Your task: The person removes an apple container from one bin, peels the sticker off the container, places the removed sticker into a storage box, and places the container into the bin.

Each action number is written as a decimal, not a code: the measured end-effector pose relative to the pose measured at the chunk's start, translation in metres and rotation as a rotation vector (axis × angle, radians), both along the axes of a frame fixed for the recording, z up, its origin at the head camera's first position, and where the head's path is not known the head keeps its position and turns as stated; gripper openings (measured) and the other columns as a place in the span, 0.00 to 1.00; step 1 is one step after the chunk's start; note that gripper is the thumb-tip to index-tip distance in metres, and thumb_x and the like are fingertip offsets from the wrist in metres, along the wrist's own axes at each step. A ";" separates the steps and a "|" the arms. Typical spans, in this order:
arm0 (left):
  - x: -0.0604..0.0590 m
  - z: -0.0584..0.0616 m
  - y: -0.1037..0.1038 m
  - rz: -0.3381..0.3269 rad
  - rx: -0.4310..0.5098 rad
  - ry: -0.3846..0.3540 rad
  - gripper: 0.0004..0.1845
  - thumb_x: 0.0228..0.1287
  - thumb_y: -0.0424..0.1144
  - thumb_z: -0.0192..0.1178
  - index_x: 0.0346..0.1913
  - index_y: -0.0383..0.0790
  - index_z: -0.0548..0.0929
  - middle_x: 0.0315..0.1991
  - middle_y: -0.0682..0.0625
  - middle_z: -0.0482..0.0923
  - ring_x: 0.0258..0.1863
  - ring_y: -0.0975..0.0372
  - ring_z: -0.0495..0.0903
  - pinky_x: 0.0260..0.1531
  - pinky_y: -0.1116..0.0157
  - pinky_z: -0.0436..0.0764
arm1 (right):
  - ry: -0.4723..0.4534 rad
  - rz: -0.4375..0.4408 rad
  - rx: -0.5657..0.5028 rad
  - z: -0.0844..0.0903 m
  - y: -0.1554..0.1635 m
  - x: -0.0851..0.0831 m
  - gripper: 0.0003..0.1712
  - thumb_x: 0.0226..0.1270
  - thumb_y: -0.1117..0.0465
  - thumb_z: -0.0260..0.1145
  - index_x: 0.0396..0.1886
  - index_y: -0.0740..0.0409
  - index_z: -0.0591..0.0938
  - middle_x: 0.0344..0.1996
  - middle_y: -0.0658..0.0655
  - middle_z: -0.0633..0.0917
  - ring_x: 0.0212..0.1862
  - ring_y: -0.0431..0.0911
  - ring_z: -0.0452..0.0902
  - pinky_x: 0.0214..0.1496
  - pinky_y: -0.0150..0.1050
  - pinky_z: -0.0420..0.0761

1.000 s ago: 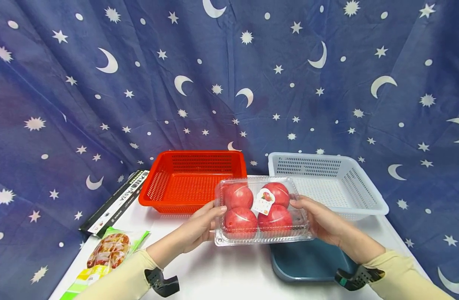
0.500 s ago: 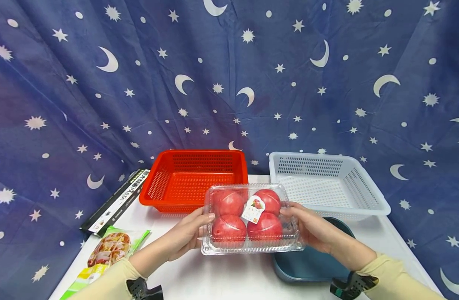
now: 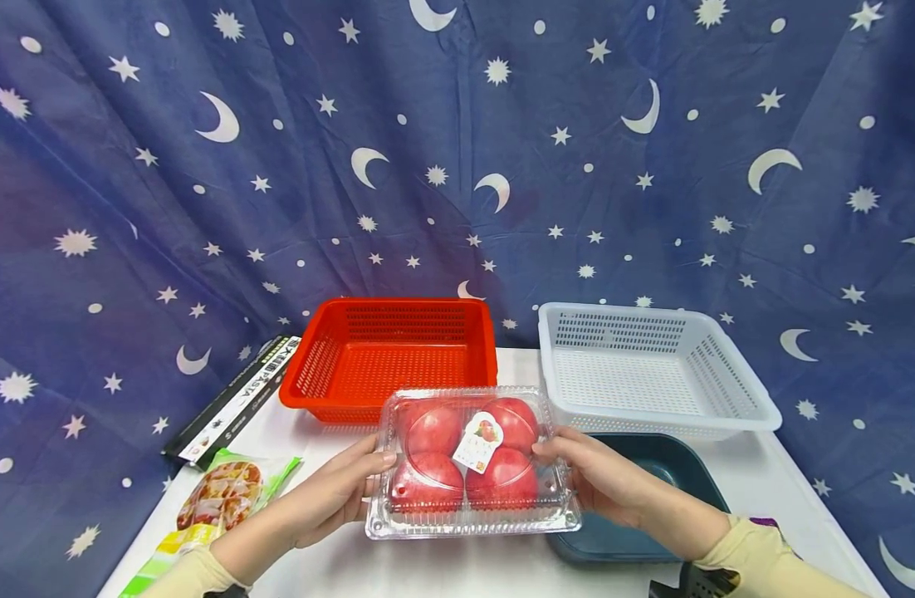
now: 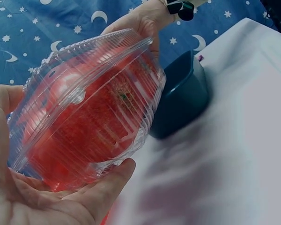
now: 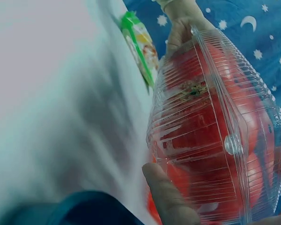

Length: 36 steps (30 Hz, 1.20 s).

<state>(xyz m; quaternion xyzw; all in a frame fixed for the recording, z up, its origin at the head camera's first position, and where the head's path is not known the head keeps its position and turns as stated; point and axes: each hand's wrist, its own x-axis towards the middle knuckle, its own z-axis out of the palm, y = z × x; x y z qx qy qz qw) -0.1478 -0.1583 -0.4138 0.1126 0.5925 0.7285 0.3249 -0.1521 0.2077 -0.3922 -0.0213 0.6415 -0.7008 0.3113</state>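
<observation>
— What has changed over the last second?

— Leftward and lower: both my hands have carried the clear clamshell of tomatoes [image 3: 468, 461] away from in front of the white basket [image 3: 726, 390], so it now sits in front of the red basket [image 3: 330, 365], held above the white table [image 3: 771, 473]. More of the dark teal tray [image 3: 652, 453] shows than before.

— How are you holding it?

— My left hand [image 3: 330, 498] grips the left end, thumb on the lid's edge and fingers curled under the base. My right hand [image 3: 599, 477] grips the right end the same way, thumb on top, fingers below. The left wrist view shows my palm cupping the box from beneath; the right wrist view shows my thumb pressed against its ribbed side.

— And the box itself?

— Closed, roughly level, four red tomatoes inside and a small sticker [image 3: 478, 440] on the lid. It touches only my hands.

— What lies around it?

— The teal tray is just right of the box, under my right hand. A green food packet [image 3: 218, 498] lies at the table's left edge, with a black pasta box [image 3: 237, 399] behind it. A starry blue cloth [image 3: 457, 166] hangs behind everything.
</observation>
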 end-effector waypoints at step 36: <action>0.008 -0.044 -0.055 -0.028 0.096 -0.222 0.45 0.80 0.40 0.51 0.81 0.35 0.30 0.66 0.40 0.74 0.61 0.49 0.77 0.59 0.45 0.77 | -0.174 -0.073 -0.009 -0.045 -0.058 0.015 0.43 0.68 0.56 0.66 0.74 0.68 0.56 0.58 0.67 0.75 0.50 0.56 0.80 0.50 0.56 0.85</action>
